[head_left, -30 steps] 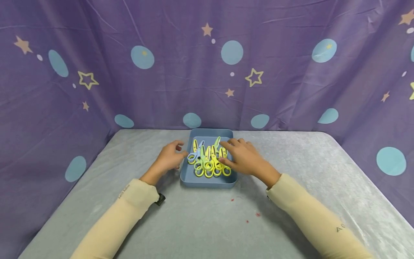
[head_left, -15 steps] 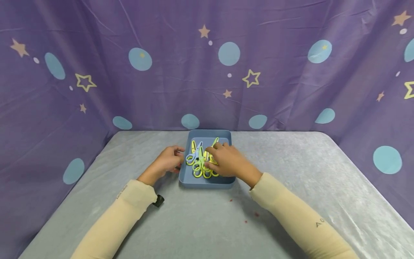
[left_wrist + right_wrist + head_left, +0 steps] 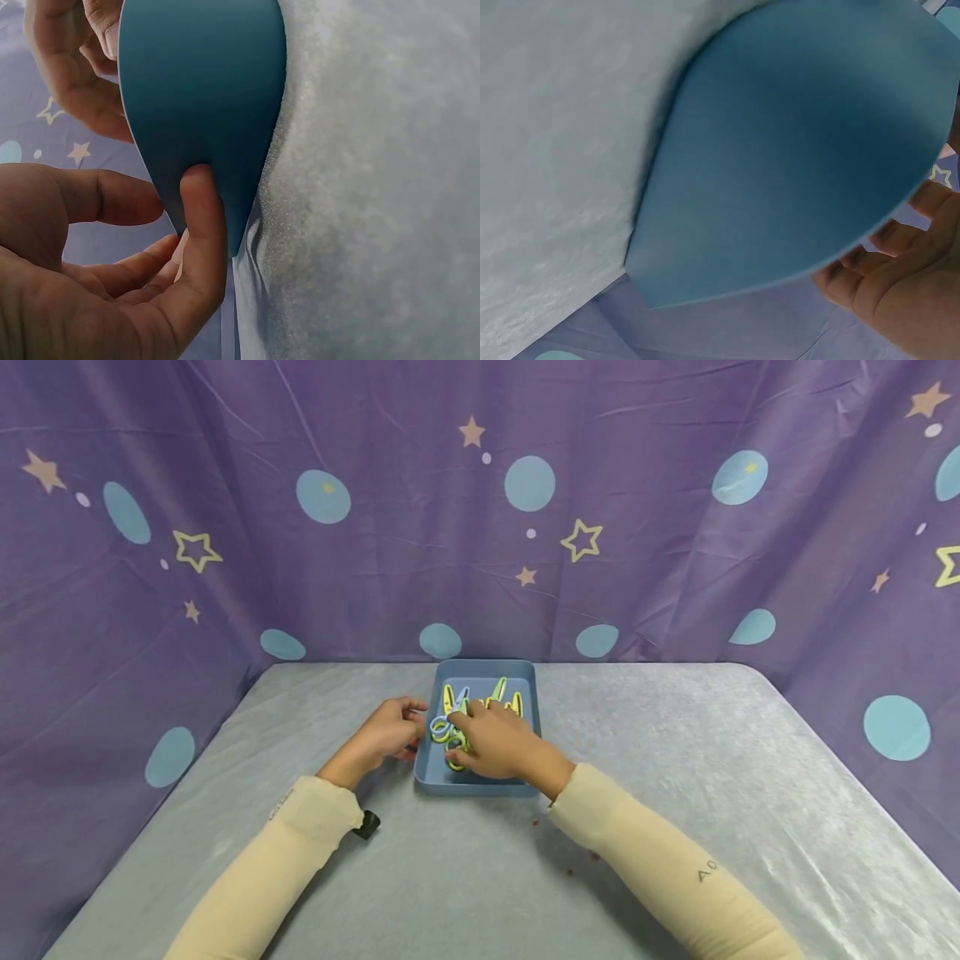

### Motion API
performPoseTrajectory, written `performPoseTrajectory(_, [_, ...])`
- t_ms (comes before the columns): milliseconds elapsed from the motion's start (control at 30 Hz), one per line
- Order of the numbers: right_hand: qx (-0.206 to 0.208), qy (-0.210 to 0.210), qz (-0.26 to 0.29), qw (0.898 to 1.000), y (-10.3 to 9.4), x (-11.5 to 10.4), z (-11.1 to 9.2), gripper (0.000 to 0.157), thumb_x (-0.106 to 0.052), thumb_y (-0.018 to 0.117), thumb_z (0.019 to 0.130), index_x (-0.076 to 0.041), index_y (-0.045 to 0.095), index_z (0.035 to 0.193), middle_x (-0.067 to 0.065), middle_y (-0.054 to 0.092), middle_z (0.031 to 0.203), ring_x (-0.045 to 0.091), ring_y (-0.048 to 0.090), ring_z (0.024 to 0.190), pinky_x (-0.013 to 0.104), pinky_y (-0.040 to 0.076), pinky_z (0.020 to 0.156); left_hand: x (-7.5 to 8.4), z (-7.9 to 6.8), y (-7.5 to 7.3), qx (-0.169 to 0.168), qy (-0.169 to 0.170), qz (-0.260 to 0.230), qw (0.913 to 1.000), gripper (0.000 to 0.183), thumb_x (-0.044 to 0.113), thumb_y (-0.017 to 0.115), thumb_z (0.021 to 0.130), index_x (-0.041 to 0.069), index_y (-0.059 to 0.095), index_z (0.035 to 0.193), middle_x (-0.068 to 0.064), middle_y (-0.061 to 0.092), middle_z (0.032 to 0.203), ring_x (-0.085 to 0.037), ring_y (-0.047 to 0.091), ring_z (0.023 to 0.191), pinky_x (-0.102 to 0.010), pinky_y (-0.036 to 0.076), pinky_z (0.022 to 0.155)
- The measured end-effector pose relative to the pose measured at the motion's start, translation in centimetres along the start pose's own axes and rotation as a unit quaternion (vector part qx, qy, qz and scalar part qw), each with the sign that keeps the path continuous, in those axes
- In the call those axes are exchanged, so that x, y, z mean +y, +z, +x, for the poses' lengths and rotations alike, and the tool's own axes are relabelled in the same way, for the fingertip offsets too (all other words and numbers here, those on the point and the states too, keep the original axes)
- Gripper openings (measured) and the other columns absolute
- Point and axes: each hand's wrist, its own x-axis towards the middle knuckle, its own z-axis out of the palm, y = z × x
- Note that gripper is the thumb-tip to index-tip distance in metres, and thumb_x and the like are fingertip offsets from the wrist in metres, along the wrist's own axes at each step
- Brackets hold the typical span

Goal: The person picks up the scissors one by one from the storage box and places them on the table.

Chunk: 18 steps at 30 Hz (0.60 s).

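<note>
A blue-grey plastic tray stands near the far edge of the table, holding several children's scissors in yellow, green and blue. My left hand is at the tray's left side; in the left wrist view one finger rests against the outer wall. My right hand reaches over the near wall into the tray, spread above the scissors and covering several. Blue scissors and yellow scissors show left of it, green scissors beyond. The tray wall hides the right fingertips in the right wrist view.
A grey cloth covers the table, with small red marks near the tray. Behind and at both sides hangs a purple curtain with stars and dots. A black object sits at the left cuff.
My right hand has moved left from the tray's right side across the scissors, uncovering those at the right back. The left hand has come closer to the tray's left wall.
</note>
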Motion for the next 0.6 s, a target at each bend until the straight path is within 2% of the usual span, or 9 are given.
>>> performPoseTrajectory(100, [-0.013,0.012,0.0,1.0,0.2,-0.5,0.4,0.058,-0.052,0.061,0.096,-0.016,0.057,0.14,0.012,0.059,0.114,0.031,0.057,0.095,0.047,0.052,0.079,0.1,-0.1,0.1,0.003,0.001,-0.002,1.0,0.058,-0.003,0.053,0.088,-0.002,0.044,0.146,-0.023,0.054,0.125,-0.031,0.064,0.088,-0.041,0.059,0.066])
performPoseTrajectory(367, [-0.051,0.054,0.011,0.997,0.7,-1.2,1.0,0.054,-0.051,0.061,0.096,-0.019,0.059,0.139,0.019,0.054,0.133,0.041,0.053,0.114,0.052,0.051,0.088,-0.1,-0.1,0.1,0.002,0.005,-0.005,1.0,0.056,-0.003,0.053,0.09,-0.002,0.043,0.146,-0.024,0.055,0.125,-0.032,0.064,0.088,-0.041,0.059,0.065])
performPoseTrajectory(600, [-0.06,0.061,0.009,0.996,0.7,-1.2,1.4,0.041,-0.045,0.064,0.096,-0.017,0.064,0.126,0.017,0.058,0.122,0.037,0.055,0.108,0.051,0.049,0.09,-0.2,0.1,0.1,0.007,0.003,-0.001,1.0,0.058,-0.003,0.053,0.089,-0.002,0.043,0.146,-0.023,0.056,0.125,-0.034,0.064,0.09,-0.041,0.058,0.065])
